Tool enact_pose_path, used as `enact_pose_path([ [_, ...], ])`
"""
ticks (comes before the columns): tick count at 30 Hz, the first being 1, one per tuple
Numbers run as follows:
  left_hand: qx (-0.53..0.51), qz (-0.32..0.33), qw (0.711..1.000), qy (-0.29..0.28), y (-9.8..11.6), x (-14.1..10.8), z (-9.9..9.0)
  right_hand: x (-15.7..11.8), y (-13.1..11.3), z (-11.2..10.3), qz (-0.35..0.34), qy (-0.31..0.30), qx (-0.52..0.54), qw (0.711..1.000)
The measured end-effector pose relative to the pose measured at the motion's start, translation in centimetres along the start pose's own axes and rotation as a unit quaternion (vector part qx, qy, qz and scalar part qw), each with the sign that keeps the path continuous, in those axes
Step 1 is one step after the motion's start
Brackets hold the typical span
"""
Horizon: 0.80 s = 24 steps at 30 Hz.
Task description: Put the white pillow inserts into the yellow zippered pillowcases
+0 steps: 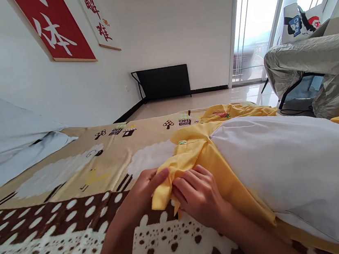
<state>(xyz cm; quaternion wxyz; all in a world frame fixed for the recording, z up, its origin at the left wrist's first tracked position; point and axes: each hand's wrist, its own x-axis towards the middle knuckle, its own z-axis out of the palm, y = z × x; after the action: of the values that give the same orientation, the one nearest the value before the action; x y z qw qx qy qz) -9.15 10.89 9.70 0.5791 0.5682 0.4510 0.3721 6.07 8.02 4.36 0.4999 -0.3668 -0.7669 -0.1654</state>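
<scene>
Bunched yellow fabric lies at the centre, partly beneath a large white pillow on the right. My left hand pinches a fold of this fabric, the thumb on top and a loose flap hanging beside it. Close by on the right, my right hand is closed on the same fabric, its fingers curled inward. A small green tag shows on the yellow cloth just above the hands. Some fingertips are hidden in the folds.
Underneath is a beige sheet with sheep prints and a brown-and-white patterned blanket. White cloth lies at left. Beyond stand a black folded panel by the wall and a silver-covered table at right.
</scene>
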Motion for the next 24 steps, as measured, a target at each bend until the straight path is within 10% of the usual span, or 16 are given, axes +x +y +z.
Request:
enact_pose_path([
  [9,0.171,0.034,0.983,0.052,0.3,-0.4,-0.6,-0.3,-1.1,0.8,0.012,-0.043,0.051,0.998],
  [14,-0.056,0.033,0.977,0.201,-0.7,1.6,-3.2,1.3,-0.8,-2.2,0.062,-0.042,0.045,0.996],
  [17,-0.176,0.017,0.963,0.203,-1.3,3.1,-4.4,1.9,0.6,-6.1,0.202,-0.043,-0.101,0.973],
  [21,-0.271,-0.013,0.950,0.157,-2.0,4.1,-5.0,1.4,2.6,-10.0,0.388,-0.246,-0.244,0.854],
  [24,-0.309,-0.009,0.944,0.118,-1.7,3.5,-4.3,-0.1,3.4,-9.5,0.369,-0.380,-0.149,0.835],
])
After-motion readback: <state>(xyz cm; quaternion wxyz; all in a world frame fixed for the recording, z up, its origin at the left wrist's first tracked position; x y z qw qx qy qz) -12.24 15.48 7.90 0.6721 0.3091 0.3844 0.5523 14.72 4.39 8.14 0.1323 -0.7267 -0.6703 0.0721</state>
